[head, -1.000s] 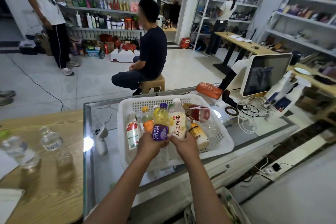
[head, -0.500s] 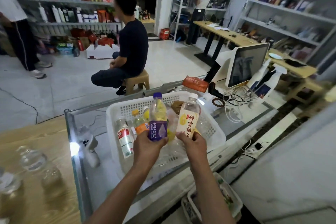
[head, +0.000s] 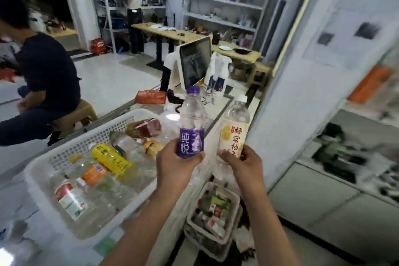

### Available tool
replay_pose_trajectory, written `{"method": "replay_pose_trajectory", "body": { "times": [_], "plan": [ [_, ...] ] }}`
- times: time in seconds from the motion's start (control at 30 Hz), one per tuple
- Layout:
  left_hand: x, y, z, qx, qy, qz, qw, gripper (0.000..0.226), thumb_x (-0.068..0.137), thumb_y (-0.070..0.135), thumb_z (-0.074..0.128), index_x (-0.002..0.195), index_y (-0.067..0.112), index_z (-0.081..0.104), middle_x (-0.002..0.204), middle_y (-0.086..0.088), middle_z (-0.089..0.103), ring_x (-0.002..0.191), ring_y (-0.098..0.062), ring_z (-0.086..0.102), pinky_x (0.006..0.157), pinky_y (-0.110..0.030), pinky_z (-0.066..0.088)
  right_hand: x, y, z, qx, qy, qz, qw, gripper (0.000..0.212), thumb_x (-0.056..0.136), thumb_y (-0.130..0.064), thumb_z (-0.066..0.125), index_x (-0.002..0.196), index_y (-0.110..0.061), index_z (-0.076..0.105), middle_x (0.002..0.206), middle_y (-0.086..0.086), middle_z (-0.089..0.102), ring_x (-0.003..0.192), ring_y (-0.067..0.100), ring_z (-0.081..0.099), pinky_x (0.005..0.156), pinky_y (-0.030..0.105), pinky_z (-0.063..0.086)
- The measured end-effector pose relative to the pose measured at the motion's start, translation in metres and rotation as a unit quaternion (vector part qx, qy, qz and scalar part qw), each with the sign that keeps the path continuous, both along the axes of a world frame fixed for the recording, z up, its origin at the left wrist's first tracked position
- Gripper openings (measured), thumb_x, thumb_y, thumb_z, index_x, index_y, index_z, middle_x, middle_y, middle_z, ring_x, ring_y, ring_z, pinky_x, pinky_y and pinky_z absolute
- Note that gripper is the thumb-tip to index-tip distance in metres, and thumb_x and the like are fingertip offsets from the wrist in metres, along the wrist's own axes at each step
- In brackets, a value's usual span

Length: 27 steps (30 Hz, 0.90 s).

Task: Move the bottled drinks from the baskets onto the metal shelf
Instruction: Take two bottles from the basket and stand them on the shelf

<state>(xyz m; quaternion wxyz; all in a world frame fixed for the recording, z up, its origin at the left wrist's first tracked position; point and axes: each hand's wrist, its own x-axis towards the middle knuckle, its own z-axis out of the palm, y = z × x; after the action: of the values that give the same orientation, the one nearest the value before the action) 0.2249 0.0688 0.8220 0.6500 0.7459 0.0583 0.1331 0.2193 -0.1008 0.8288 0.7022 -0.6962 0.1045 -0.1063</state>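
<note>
- Both bottles are now riding clear of the white basket (head: 90,142), off past its right edge, and the view is swinging right compared with half a second ago, when they were hanging over the basket's middle
- Left hand (head: 176,163) is gripping the purple-label water bottle (head: 191,123) round its lower part, fingers curled on the label, bottle upright
- Right hand (head: 243,163) is gripping the pale-label drink bottle (head: 234,129) near its base, leaning slightly right
- Carrying is the step in hand, I judge: the two are lifted out and travelling
- More bottles are lying jumbled in the basket (a second basket (head: 212,207) is sitting lower down, also holding items)
- Next is calling for finishing the turn toward the shelving (head: 345,157) blurring in at right, then standing each bottle upright on a free level
</note>
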Motion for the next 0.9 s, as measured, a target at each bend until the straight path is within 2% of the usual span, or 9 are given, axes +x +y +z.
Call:
{"method": "replay_pose_trajectory", "body": {
  "times": [0.13, 0.2, 0.3, 0.43, 0.5, 0.6, 0.77, 0.9],
  "plan": [
    [-0.023, -0.075, 0.027, -0.011, -0.032, -0.082, 0.996, 0.036, 0.06, 0.028, 0.087, 0.091, 0.031, 0.07, 0.08, 0.021, 0.072, 0.071, 0.004, 0.067, 0.057, -0.011, 0.046, -0.048, -0.075, 0.03, -0.017, -0.036, -0.07, 0.997, 0.029, 0.075, -0.02, 0.087, 0.099, -0.014, 0.072, 0.087, -0.004, 0.078, 0.077, 0.009, 0.073, 0.06, 0.016, 0.052],
    [-0.04, -0.115, 0.039, -0.023, -0.047, -0.122, 0.991, 0.037, 0.06, 0.029, 0.087, 0.093, 0.029, 0.071, 0.082, 0.017, 0.073, 0.072, 0.0, 0.069, 0.058, -0.012, 0.048, -0.077, -0.112, 0.043, -0.032, -0.043, -0.1, 0.994, 0.03, 0.075, -0.024, 0.087, 0.1, -0.016, 0.072, 0.087, -0.005, 0.078, 0.077, 0.009, 0.074, 0.061, 0.016, 0.052],
    [-0.078, -0.18, 0.059, -0.026, -0.054, -0.2, 0.978, 0.042, 0.061, 0.032, 0.087, 0.099, 0.026, 0.071, 0.086, 0.012, 0.074, 0.075, -0.005, 0.07, 0.063, -0.025, 0.054, -0.138, -0.169, 0.067, -0.064, -0.063, -0.157, 0.984, 0.028, 0.075, -0.025, 0.086, 0.097, -0.018, 0.071, 0.082, -0.009, 0.077, 0.07, 0.004, 0.072, 0.053, 0.011, 0.048],
    [-0.133, -0.259, 0.084, -0.034, -0.075, -0.282, 0.956, 0.044, 0.062, 0.031, 0.089, 0.102, 0.026, 0.07, 0.088, 0.014, 0.074, 0.077, 0.0, 0.07, 0.066, -0.022, 0.053, -0.219, -0.234, 0.092, -0.107, -0.072, -0.221, 0.967, 0.028, 0.075, -0.027, 0.086, 0.097, -0.018, 0.072, 0.085, -0.008, 0.077, 0.072, 0.006, 0.072, 0.057, 0.015, 0.052],
    [-0.163, -0.298, 0.093, -0.036, -0.084, -0.314, 0.945, 0.043, 0.063, 0.029, 0.089, 0.101, 0.023, 0.071, 0.087, 0.012, 0.074, 0.076, -0.001, 0.07, 0.067, -0.026, 0.055, -0.262, -0.265, 0.099, -0.12, -0.073, -0.255, 0.957, 0.029, 0.076, -0.028, 0.086, 0.099, -0.018, 0.071, 0.087, -0.007, 0.077, 0.076, 0.009, 0.073, 0.062, 0.019, 0.055],
    [-0.208, -0.35, 0.101, -0.046, -0.095, -0.362, 0.926, 0.041, 0.063, 0.024, 0.09, 0.1, 0.022, 0.071, 0.087, 0.009, 0.075, 0.076, -0.005, 0.071, 0.069, -0.032, 0.059, -0.325, -0.303, 0.108, -0.123, -0.084, -0.308, 0.94, 0.027, 0.076, -0.026, 0.087, 0.097, -0.02, 0.071, 0.085, -0.009, 0.077, 0.075, 0.008, 0.073, 0.06, 0.017, 0.055],
    [-0.283, -0.426, 0.11, -0.071, -0.101, -0.444, 0.887, 0.043, 0.063, 0.022, 0.09, 0.1, 0.024, 0.07, 0.087, 0.012, 0.074, 0.075, 0.002, 0.069, 0.062, -0.013, 0.052, -0.42, -0.353, 0.117, -0.122, -0.087, -0.394, 0.907, 0.026, 0.076, -0.021, 0.086, 0.097, -0.017, 0.072, 0.085, -0.01, 0.077, 0.075, 0.006, 0.073, 0.059, 0.013, 0.051],
    [-0.336, -0.485, 0.114, -0.083, -0.1, -0.509, 0.851, 0.043, 0.062, 0.023, 0.091, 0.099, 0.025, 0.07, 0.085, 0.014, 0.074, 0.075, -0.001, 0.07, 0.066, -0.021, 0.055, -0.487, -0.389, 0.123, -0.128, -0.083, -0.47, 0.87, 0.023, 0.077, -0.023, 0.086, 0.094, -0.019, 0.072, 0.082, -0.01, 0.077, 0.073, 0.007, 0.073, 0.058, 0.013, 0.052]
  ]
}}
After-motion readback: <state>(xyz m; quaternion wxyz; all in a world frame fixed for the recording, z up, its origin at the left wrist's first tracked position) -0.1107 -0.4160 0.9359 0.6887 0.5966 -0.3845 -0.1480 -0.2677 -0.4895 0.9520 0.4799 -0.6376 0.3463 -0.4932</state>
